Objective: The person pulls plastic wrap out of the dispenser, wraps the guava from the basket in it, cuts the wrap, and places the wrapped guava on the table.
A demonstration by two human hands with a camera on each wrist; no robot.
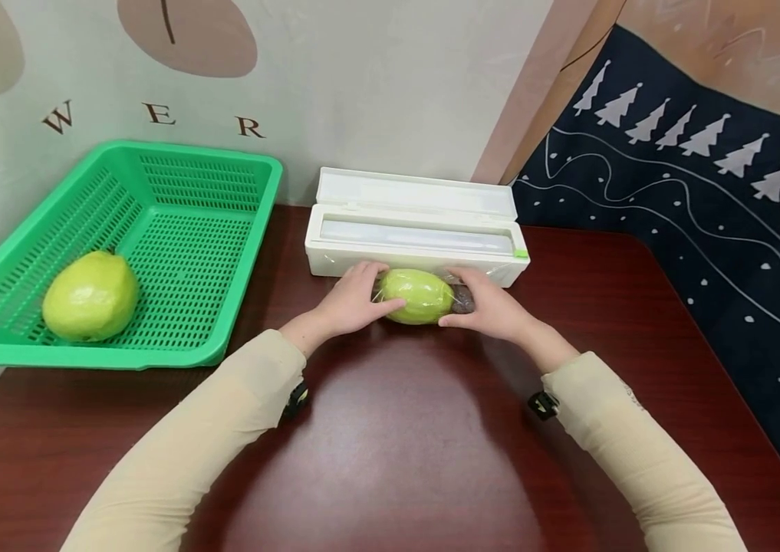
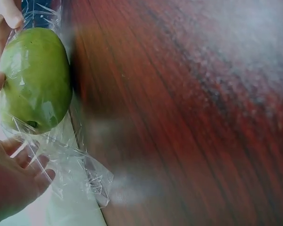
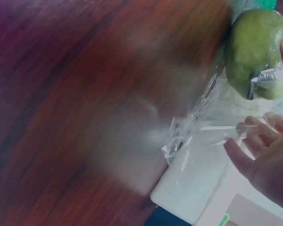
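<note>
Left hand (image 1: 353, 300) at 9 o'clock, right hand (image 1: 493, 308) at 3, fingers spread; film-wrapped green mango (image 1: 419, 295) probably firm, slick; I'd cup both ends.

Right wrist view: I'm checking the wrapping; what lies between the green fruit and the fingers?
Clear film lies between the green fruit and the fingers of the right hand; the right wrist view shows it against the white box.

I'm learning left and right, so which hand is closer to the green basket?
The left. The left hand is just right of the basket in the head view, by the wrapped fruit's nearer end. The right hand is farther, by its other end.
</note>
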